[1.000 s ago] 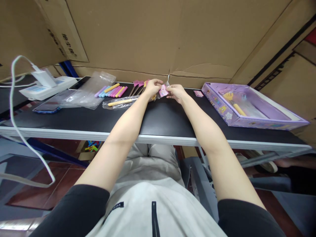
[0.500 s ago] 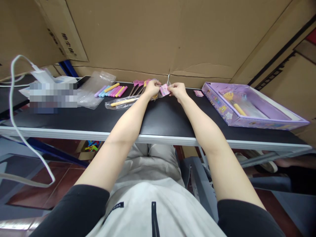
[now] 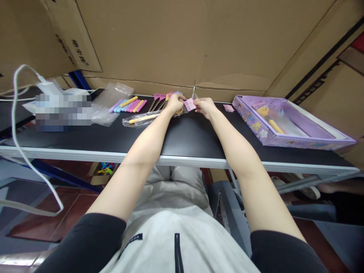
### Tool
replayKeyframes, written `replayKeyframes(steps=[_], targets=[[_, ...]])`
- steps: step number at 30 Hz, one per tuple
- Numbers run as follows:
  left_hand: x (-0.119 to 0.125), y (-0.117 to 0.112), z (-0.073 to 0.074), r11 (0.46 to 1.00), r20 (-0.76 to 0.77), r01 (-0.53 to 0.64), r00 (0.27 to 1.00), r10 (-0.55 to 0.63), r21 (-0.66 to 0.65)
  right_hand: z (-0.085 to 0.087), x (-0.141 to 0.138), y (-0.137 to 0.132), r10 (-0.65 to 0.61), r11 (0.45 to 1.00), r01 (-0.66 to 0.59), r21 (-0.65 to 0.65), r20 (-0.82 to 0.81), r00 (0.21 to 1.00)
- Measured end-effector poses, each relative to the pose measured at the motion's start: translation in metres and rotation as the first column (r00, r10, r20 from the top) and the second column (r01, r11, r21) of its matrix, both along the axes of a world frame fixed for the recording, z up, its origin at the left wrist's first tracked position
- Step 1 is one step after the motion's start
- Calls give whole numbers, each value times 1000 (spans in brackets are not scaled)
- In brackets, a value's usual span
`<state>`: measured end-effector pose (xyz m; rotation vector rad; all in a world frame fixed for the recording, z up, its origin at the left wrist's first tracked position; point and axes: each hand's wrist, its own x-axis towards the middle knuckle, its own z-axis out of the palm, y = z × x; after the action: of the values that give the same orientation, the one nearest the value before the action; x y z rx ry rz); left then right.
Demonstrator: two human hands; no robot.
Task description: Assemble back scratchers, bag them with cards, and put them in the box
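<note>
At the back of the table, my right hand pinches the right edge of a small pink card. My left hand is closed at the card's left side, on the end of a clear plastic bag. Inside that bag lies a back scratcher with a yellow handle; its yellow claw shows just under my left fingers. Behind my left hand are several back scratchers with pink, yellow and bluish claws, partly hidden by the hand.
Several coloured handles and empty clear bags lie to the left. Another pink card rests right of my hands. A purple box holds a bagged yellow back scratcher. Cardboard walls the back; a white cable hangs left.
Almost nothing has moved. The bagged back scratcher has shifted very slightly right, and my fingers have adjusted a little around the pink card.
</note>
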<state>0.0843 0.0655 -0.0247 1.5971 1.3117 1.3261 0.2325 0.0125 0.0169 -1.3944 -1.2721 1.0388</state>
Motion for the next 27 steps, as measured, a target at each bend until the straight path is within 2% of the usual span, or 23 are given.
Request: replayKeyframes(steps=[3, 9, 14, 17, 20, 27], targets=[[0, -3, 2, 1000, 12, 16, 1000, -16, -11, 1, 0, -2, 25, 1000, -25, -4, -15, 1000], [2, -7, 4, 1000, 16, 19, 1000, -19, 1, -4, -3, 2, -36, 997, 32, 66, 69, 997], [2, -11, 6, 998, -130, -38, 991, 43, 42, -7, 4, 9, -141, 965, 71, 251, 274, 951], [2, -14, 7, 998, -191, -43, 980, 52, 52, -9, 9, 13, -180, 932, 12, 361, 434, 883], [1, -13, 7, 998, -176, -37, 983, 44, 45, -12, 11, 17, -170, 917, -58, 395, 517, 839], [-2, -9, 4, 999, -127, -39, 991, 43, 36, -13, 6, 9, -122, 913, -106, 394, 512, 850]])
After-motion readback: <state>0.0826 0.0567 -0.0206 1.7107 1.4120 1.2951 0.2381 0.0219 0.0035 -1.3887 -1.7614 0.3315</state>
